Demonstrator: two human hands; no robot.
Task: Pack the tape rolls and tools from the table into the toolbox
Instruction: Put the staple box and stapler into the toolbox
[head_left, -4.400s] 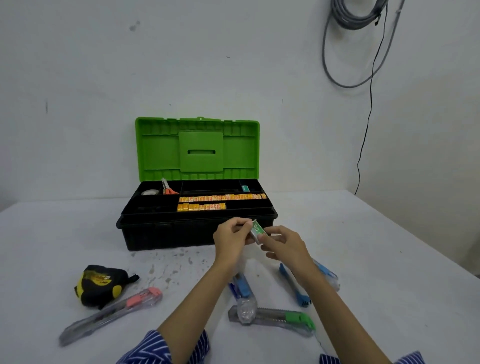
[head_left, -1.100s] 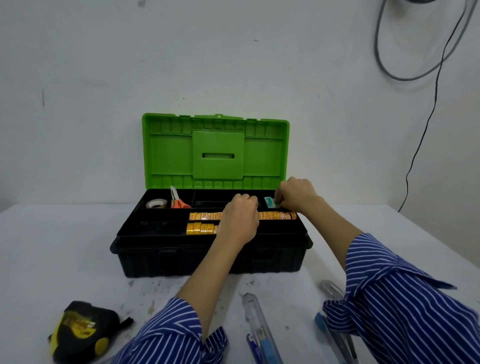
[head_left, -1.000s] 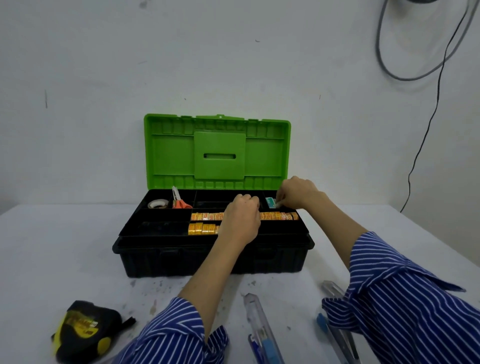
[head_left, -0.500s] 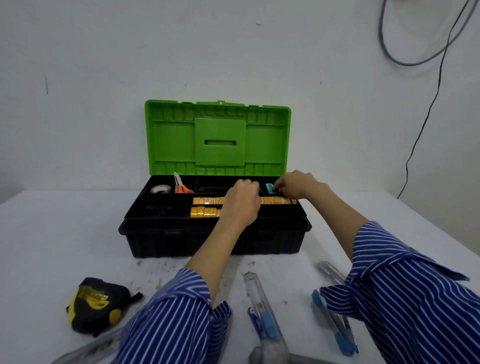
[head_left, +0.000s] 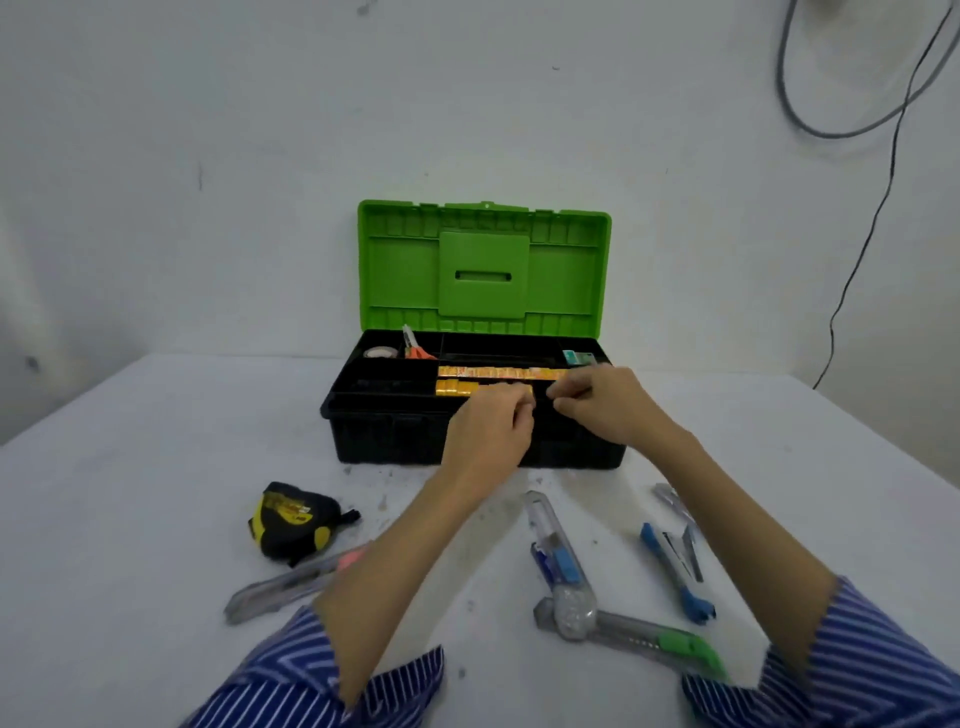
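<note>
Open toolbox (head_left: 395, 447): glossy green ribbed lid, black tray w/ yellow tape rolls (head_left: 498, 372); no legible text. Left hand (head_left: 491, 431) & right hand (head_left: 605, 402): fingers curled; contents indiscernible.

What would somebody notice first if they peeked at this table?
The bright green lid of the open toolbox stands up at the back of the table, with rows of yellow tape rolls inside. Both hands, left hand and right hand, hover over its front edge. Nearer, a yellow and black tape measure and several utility knives lie on the white table.
</note>
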